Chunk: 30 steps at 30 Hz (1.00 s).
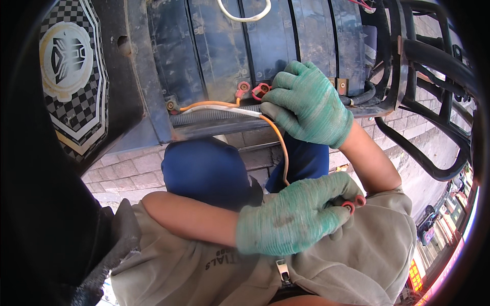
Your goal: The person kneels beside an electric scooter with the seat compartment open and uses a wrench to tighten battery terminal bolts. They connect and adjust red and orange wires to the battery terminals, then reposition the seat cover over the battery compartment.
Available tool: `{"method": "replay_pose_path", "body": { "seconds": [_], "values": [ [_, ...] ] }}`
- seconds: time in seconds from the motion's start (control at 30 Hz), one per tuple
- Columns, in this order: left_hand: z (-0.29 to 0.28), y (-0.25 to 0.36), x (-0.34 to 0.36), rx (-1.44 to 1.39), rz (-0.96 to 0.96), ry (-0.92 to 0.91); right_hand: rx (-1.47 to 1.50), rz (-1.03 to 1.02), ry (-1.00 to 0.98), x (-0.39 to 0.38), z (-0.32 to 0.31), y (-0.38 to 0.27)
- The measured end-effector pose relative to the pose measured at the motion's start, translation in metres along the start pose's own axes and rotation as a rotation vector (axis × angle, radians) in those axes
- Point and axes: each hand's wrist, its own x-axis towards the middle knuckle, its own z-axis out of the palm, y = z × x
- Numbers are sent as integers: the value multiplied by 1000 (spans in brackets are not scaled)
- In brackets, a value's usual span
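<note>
My left hand, in a green-and-white knit work glove, is closed in front of my chest. Two red-capped cable lugs stick out past its fingertips. An orange cable, partly in a white sleeve, runs down to this hand. My right hand, gloved alike, is curled over the near edge of a row of dark batteries. Its fingertips meet a red terminal cap; how they grip it is partly hidden. Another red cap on an orange lead sits just left of it.
The batteries lie in a metal frame with grey corrugated conduit along the near edge. A white cable loops over them. Black tubular bars stand at the right. A checkered emblem panel is at the left, with brick paving below.
</note>
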Motion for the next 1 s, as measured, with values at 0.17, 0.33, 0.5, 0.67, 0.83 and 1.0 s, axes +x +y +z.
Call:
{"method": "replay_pose_path", "body": {
  "seconds": [0.17, 0.33, 0.5, 0.67, 0.83, 1.0],
  "values": [
    [1, -1, -1, -37, 10, -9, 40, 16, 124, 7, 2, -4],
    [2, -2, 0, 30, 39, 5, -23, -63, 0, 12, 1, 0],
    [2, -4, 1, -27, 68, 9, 93, -107, -25, 14, 2, 9],
    [0, -2, 2, -6, 53, 23, 206, -256, 55, 30, 10, 21],
    [-1, -3, 4, 41, 68, 49, 234, -271, -5, 32, 7, 20],
    [-3, 1, 5, 49, 31, 79, 188, -209, -21, 31, 4, 20]
  ]
}}
